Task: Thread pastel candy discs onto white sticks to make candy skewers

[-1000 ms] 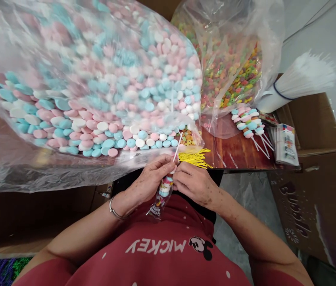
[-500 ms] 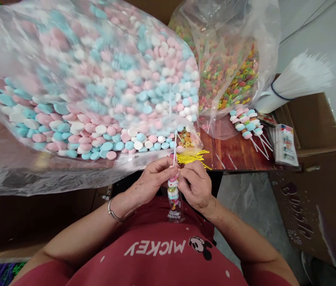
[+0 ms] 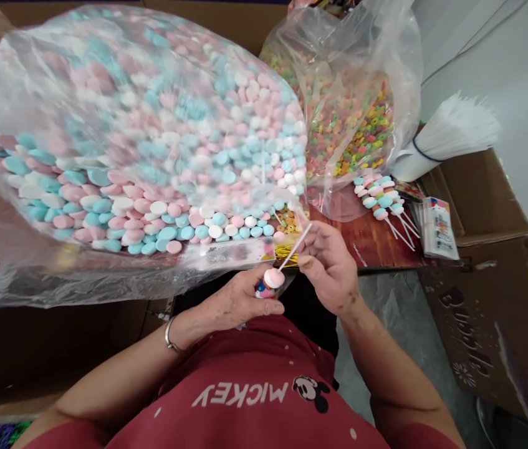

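Tilted over since, the candy skewer (image 3: 270,280) sits at lower centre in the closed grip of the left hand (image 3: 235,304), while the right hand (image 3: 331,268) pinches its stick (image 3: 297,243). A slack pinch could let the stick slip free.

Bright, soft, even light, glare suggesting source overhead; shadows faint, darkest under table edge (image 3: 385,267). White sheen across big bag (image 3: 105,93) of pastel sweets, haze washing out colours at its upper left; lesser sheen on ring-sweet bag (image 3: 366,56). Wall (image 3: 516,93) at right near overexposed. Centre sharp: left hand (image 3: 240,302), right hand (image 3: 331,268), skewer (image 3: 273,279). Strong wide-angle bend at edges, box (image 3: 488,337) and shirt (image 3: 245,405) stretched; upper left slightly blurred
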Available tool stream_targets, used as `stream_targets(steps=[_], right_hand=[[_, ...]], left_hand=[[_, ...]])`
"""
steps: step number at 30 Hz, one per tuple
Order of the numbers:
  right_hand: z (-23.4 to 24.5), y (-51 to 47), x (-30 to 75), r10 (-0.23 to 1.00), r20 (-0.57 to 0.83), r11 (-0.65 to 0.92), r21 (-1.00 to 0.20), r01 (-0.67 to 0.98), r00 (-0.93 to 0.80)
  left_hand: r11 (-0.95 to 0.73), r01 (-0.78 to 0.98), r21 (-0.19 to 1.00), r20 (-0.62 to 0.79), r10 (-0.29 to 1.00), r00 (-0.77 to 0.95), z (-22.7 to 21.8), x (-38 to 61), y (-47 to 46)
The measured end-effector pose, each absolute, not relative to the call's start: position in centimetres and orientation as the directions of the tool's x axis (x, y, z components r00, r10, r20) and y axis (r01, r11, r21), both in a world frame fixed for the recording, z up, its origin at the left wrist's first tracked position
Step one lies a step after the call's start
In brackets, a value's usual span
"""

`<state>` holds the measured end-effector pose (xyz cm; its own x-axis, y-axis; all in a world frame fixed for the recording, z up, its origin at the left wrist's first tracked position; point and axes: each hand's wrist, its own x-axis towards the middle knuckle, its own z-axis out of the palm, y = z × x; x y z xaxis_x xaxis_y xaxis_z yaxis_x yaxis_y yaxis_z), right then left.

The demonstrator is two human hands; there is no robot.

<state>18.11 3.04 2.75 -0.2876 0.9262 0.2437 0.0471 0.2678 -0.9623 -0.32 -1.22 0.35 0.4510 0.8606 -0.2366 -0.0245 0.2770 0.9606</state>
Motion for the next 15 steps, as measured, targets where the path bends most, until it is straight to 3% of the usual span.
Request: stream_targets(steps=[3,6,10,15], right_hand=[[3.8,3.3,18.3,0.917,0.124,0.157,-0.986,0.056,-0.378],[4.1,3.1,18.5,0.941,0.106,0.150,-0.982,0.114,-0.322],[4.2,2.7,18.8,0.934,0.158,0.247,-0.934,0.259,-0.321],[3.9,2.4,18.2,0.758,0.273,0.482,-0.846,0.227,-0.592]], left_hand=[[0.225,0.051,0.973,-0.223,0.864,0.452,0.0,-0.2,-1.3],[0.186,0.043,0.982,-0.189,0.913,0.361,-0.3,0.0,-1.4],[0.073,0.154,0.985,-0.115,0.952,0.282,-0.5,0.1,-1.5],[-0.024,0.217,0.976,-0.055,0.934,0.353,-2.2,0.7,-1.8]])
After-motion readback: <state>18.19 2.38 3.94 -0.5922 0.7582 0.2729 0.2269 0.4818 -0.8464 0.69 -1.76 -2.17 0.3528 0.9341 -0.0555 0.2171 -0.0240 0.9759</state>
